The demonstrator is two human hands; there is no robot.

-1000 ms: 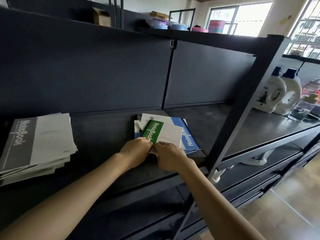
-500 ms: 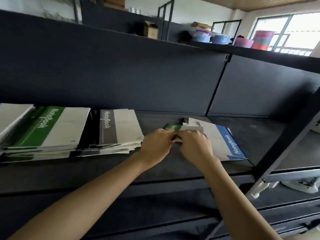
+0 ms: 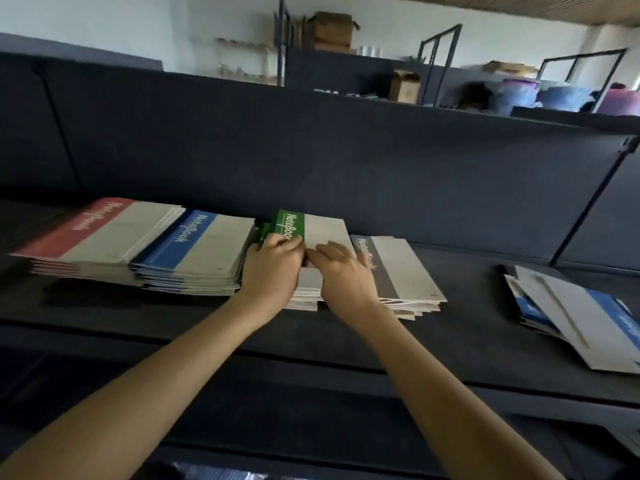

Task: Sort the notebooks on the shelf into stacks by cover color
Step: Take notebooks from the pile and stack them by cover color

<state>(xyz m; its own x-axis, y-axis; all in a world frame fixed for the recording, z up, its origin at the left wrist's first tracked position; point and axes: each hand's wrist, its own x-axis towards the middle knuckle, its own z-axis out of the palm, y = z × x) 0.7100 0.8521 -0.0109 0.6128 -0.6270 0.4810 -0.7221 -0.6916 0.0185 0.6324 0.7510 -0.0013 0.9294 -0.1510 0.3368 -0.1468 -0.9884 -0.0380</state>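
1. Notebook with the green band (image 3: 301,230): I hold it by its near edge with both hands. My left hand (image 3: 273,268) pinches the green strip, thumb on top. My right hand (image 3: 346,275), touching the left, grips the pale part, so I can square it up.
2. It sits on top of the green stack (image 3: 304,301), right under my hands; whether it is fully down I cannot tell. The strip carries white "NoteBook" lettering. It looks thin and floppy to me, hence two hands.
3. Just left of my left hand is the blue stack (image 3: 201,251), with the red stack (image 3: 97,237) beyond it. Just right of my right hand is the grey stack (image 3: 398,271). Keeping them side by side keeps the colours apart.
4. Well off to my right on the shelf (image 3: 450,341), a loose pile (image 3: 571,317) showing blue looks unsorted.
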